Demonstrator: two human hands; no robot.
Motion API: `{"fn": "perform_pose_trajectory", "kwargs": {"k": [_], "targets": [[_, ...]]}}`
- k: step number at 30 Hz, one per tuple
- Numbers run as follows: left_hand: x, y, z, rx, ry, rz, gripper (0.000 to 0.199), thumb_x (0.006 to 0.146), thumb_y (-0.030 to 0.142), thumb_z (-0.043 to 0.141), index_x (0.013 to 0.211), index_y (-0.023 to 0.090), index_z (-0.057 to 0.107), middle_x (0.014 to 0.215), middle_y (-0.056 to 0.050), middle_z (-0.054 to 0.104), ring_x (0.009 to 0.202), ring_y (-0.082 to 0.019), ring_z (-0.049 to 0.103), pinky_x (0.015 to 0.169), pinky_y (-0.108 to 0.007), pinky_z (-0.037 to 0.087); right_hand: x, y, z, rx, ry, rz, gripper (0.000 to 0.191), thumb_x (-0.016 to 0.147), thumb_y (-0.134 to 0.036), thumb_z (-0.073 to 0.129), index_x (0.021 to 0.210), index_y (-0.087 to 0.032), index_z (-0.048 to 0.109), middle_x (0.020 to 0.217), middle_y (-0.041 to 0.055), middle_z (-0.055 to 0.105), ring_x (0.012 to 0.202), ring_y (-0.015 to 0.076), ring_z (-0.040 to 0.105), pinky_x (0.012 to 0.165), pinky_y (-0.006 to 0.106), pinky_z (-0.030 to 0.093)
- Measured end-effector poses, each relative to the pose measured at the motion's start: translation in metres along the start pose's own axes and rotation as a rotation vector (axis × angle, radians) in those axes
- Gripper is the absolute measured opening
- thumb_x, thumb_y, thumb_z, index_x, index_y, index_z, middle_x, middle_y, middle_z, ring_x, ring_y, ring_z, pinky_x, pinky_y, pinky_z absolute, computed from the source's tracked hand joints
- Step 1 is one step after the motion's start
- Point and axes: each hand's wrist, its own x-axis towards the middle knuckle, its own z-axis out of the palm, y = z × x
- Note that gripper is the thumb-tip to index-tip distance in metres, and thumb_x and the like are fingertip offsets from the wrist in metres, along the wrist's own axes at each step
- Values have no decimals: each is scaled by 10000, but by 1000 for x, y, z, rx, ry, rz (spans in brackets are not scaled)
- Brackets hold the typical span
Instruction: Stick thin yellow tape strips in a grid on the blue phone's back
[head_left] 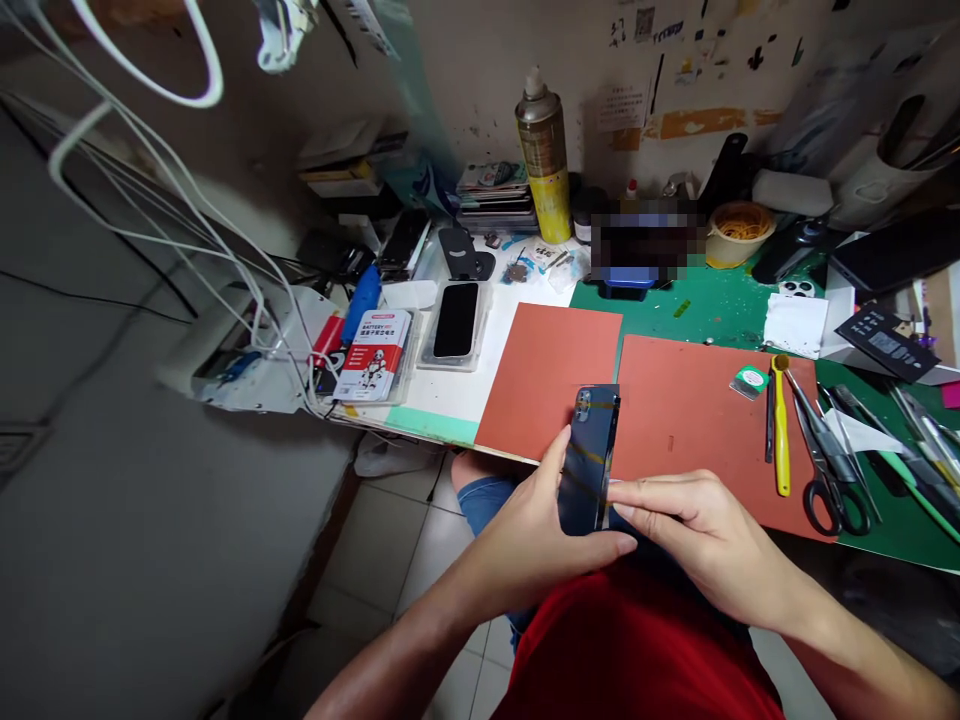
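Note:
A dark blue phone with a camera cluster at its top left stands tilted over the front edge of the workbench, its back facing me. My left hand is wrapped round its lower left part, thumb along the bottom. From the right, my right hand touches the phone's lower right edge with thumb and index finger pressed together; whether something small is pinched there is too small to tell. Behind the phone lie two reddish-brown mats.
At the right lie black scissors, a yellow tool, tweezers and other tools. A second phone and a battery box are on the left. A spray can stands at the back. White cables hang at the left.

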Motion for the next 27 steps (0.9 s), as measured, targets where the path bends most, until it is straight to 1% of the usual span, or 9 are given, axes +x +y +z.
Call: {"fn": "perform_pose_trajectory", "kwargs": {"k": [2, 4, 7, 9, 11, 15, 18, 22, 27], "targets": [[2, -1, 2, 38, 4, -45, 1026, 771, 205, 896, 1656, 271, 380, 1328, -140, 666, 1118, -298, 712, 949, -416, 573, 2, -2, 4, -17, 8, -15, 377, 1115, -412, 522, 1226, -271, 854, 997, 71, 829, 855, 243, 748, 800, 326, 550], [4, -2, 6, -42, -13, -83, 1022, 773, 152, 842, 1661, 285, 354, 1391, -141, 619, 1150, -273, 702, 961, -385, 565, 3, -2, 8, -36, 36, -10, 356, 1098, -415, 551, 1187, -272, 864, 925, 68, 825, 818, 254, 742, 771, 334, 554], [3, -4, 10, -271, -31, -71, 861, 738, 78, 749, 1546, 259, 513, 1385, -114, 641, 1200, -266, 683, 1002, -363, 539, 1, 0, 11, -43, 99, 41, 320, 1066, -430, 604, 1206, -292, 857, 827, 54, 807, 781, 265, 735, 706, 332, 547], [0, -5, 9, -387, -17, -51, 723, 716, 61, 698, 1414, 232, 621, 1349, -101, 686, 1262, -296, 664, 1082, -403, 506, -4, 1, 10, -34, 153, 96, 325, 1039, -456, 642, 1228, -296, 852, 751, 50, 787, 752, 276, 727, 639, 326, 530], [-3, -6, 5, -491, -21, -53, 646, 706, 70, 672, 1337, 209, 663, 1256, -104, 745, 1262, -333, 679, 1131, -477, 482, -10, 2, 6, -21, 195, 160, 345, 1006, -485, 682, 1234, -289, 852, 701, 48, 771, 714, 279, 714, 577, 318, 504], [-9, -8, -2, -663, -42, -17, 632, 720, 106, 613, 1347, 156, 671, 1186, -137, 792, 1240, -386, 708, 1141, -592, 477, -20, 8, -2, 25, 240, 240, 322, 959, -508, 735, 1108, -270, 891, 702, 45, 772, 647, 256, 679, 530, 307, 462], [-10, -7, -2, -725, -68, 9, 635, 747, 106, 567, 1372, 129, 676, 1267, -156, 781, 1268, -390, 697, 1138, -613, 487, -23, 13, -3, 79, 224, 264, 319, 969, -512, 719, 1025, -259, 906, 693, 47, 761, 626, 240, 649, 538, 309, 445], [-9, -3, 0, -759, -71, 5, 644, 766, 82, 532, 1387, 144, 691, 1441, -150, 711, 1280, -356, 693, 1069, -575, 561, -21, 17, 2, 117, 171, 296, 354, 977, -544, 696, 963, -261, 909, 714, 32, 750, 613, 208, 604, 562, 306, 426], [-7, -2, -1, -734, -76, 19, 641, 767, 110, 533, 1381, 168, 710, 1497, -137, 676, 1268, -351, 692, 972, -522, 618, -19, 14, 8, 176, 124, 278, 413, 981, -576, 676, 884, -240, 895, 659, 13, 689, 592, 175, 520, 555, 296, 371]]}}
